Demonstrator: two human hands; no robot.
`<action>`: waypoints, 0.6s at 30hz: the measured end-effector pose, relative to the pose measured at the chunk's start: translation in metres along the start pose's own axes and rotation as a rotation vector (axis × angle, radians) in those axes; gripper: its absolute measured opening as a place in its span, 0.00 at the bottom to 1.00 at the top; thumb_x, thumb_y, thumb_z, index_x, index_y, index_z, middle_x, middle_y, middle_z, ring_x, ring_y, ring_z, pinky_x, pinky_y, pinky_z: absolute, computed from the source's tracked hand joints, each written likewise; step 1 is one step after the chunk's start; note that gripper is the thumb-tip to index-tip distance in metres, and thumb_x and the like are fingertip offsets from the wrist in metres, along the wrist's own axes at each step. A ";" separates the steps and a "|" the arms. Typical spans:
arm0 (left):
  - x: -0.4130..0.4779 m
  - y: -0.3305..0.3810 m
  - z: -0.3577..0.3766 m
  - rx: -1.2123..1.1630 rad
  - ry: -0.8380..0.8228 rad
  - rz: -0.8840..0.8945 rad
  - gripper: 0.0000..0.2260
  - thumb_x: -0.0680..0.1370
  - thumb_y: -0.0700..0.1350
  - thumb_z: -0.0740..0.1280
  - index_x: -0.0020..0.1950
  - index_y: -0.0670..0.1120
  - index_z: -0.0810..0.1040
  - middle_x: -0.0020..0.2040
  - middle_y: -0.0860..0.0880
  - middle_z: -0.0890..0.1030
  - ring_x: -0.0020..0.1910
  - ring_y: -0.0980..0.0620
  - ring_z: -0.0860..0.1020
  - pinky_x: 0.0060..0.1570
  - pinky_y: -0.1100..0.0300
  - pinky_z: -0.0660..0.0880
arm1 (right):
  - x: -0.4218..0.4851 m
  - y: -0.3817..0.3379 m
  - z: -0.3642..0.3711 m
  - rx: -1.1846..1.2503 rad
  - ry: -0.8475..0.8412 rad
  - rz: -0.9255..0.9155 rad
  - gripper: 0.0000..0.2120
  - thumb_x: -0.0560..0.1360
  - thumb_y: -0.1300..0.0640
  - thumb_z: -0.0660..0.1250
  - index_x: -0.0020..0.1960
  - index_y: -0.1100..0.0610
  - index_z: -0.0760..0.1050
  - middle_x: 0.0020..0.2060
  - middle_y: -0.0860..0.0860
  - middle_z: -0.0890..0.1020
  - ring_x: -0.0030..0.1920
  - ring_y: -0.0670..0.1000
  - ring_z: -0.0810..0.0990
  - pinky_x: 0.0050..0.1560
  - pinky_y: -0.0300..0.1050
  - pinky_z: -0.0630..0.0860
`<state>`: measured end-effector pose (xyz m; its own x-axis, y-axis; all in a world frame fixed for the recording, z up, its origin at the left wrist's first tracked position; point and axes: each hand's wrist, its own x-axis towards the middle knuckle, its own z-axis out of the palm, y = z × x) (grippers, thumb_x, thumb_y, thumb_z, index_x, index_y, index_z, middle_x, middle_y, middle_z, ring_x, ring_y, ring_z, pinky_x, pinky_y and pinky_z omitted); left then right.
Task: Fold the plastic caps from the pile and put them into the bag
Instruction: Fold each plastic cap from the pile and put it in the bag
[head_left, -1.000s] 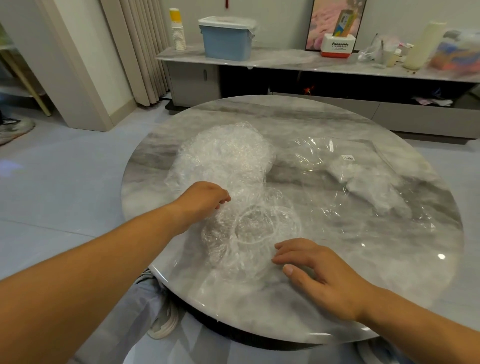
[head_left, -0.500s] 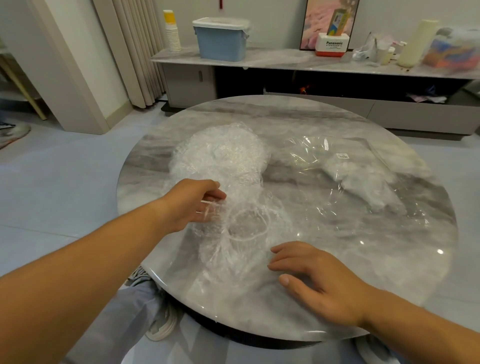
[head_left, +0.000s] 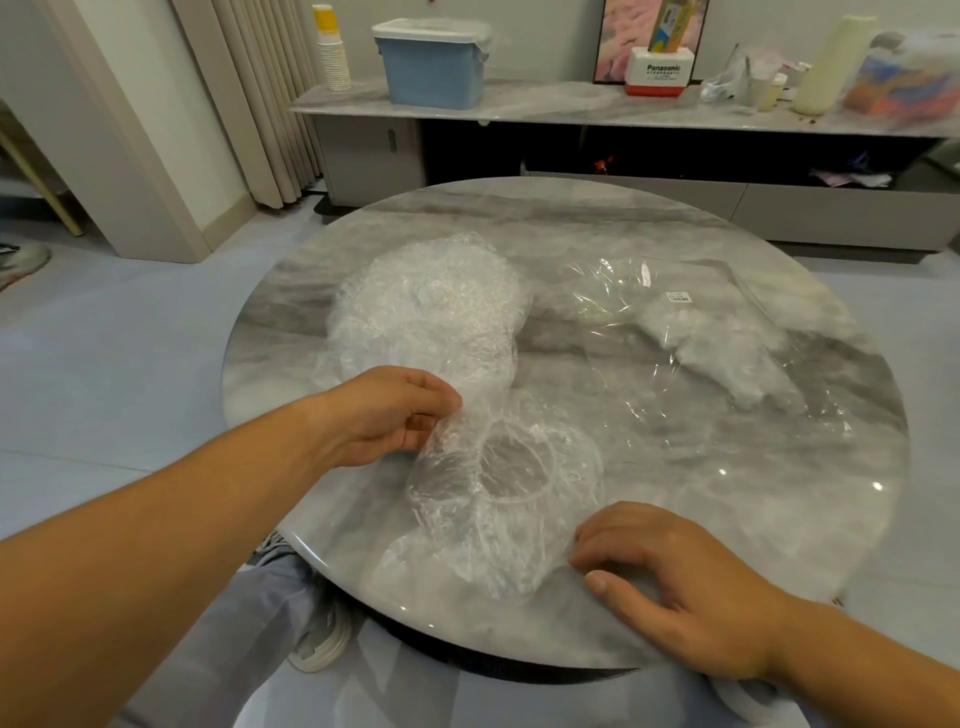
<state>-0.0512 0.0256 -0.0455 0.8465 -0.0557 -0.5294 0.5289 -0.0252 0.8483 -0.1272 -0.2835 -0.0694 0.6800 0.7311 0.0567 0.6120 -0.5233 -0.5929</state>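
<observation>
Left hand (head_left: 387, 415) fingers pinch the cap (head_left: 519, 470) (right hand (head_left: 691, 592) fingers lie loose on its near edge).

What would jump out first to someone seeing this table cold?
The heap of crinkled clear plastic caps at the middle-left of the round grey marble table. In front of it, the left hand pinches one spread clear plastic cap with an elastic rim while the right hand rests at its near edge. The clear plastic bag lies to the right, holding some white plastic.
</observation>
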 end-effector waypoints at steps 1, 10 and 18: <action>0.000 0.001 0.001 0.015 0.014 0.006 0.04 0.77 0.32 0.70 0.48 0.40 0.82 0.43 0.43 0.83 0.41 0.50 0.80 0.43 0.58 0.82 | -0.001 0.000 -0.001 -0.016 0.001 -0.011 0.14 0.80 0.43 0.61 0.54 0.47 0.83 0.50 0.38 0.82 0.54 0.41 0.79 0.56 0.40 0.75; 0.004 0.006 -0.007 -0.078 0.200 0.089 0.06 0.78 0.32 0.69 0.53 0.37 0.83 0.48 0.41 0.87 0.38 0.52 0.82 0.46 0.58 0.83 | -0.004 0.005 -0.006 -0.082 -0.058 0.007 0.19 0.79 0.37 0.60 0.61 0.44 0.81 0.72 0.35 0.62 0.57 0.39 0.74 0.56 0.39 0.74; 0.010 0.006 -0.017 -0.005 0.312 0.215 0.12 0.79 0.50 0.71 0.52 0.42 0.85 0.50 0.46 0.86 0.48 0.51 0.82 0.52 0.55 0.79 | 0.000 0.006 0.000 -0.153 -0.083 -0.009 0.19 0.81 0.36 0.57 0.58 0.44 0.82 0.62 0.37 0.76 0.60 0.38 0.72 0.60 0.39 0.72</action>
<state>-0.0385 0.0417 -0.0461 0.9155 0.2474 -0.3173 0.3369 -0.0406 0.9406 -0.1230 -0.2866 -0.0726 0.6425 0.7662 -0.0093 0.6763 -0.5728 -0.4631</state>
